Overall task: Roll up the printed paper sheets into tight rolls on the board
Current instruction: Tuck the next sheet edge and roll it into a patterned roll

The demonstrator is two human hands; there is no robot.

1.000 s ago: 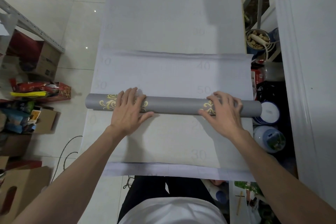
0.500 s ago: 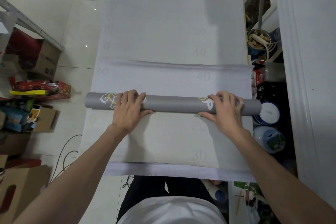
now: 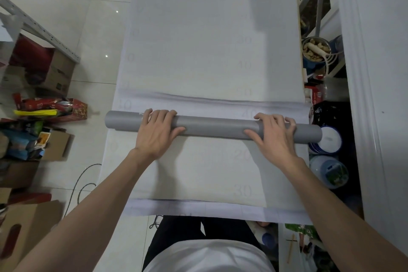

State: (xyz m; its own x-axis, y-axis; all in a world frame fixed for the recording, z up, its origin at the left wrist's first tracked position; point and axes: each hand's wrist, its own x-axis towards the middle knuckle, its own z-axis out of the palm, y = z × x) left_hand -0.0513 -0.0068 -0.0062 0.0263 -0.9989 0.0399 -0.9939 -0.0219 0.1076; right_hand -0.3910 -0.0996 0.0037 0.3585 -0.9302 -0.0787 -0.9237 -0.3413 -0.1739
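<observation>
A long grey paper roll (image 3: 216, 127) lies crosswise on the white board (image 3: 209, 28), which carries faint printed numbers. A short strip of unrolled sheet (image 3: 220, 104) lies flat just beyond the roll, its far edge slightly rippled. My left hand (image 3: 156, 132) presses on the roll left of centre, fingers curled over its top and thumb along its near side. My right hand (image 3: 273, 134) grips it the same way near the right end. The roll's ends stick out past both hands, and its visible surface is plain grey.
Cardboard boxes (image 3: 55, 73) and colourful packets (image 3: 44, 108) crowd the floor on the left, with a cable (image 3: 81, 181) nearby. On the right stand a bowl of food (image 3: 315, 51), lidded tubs (image 3: 329, 137) and a white wall panel (image 3: 371, 95). My torso is at the board's near edge.
Both hands have rolled the paper away from me. The gold pattern seen on the roll earlier has turned out of sight, and less flat sheet lies beyond the roll.
</observation>
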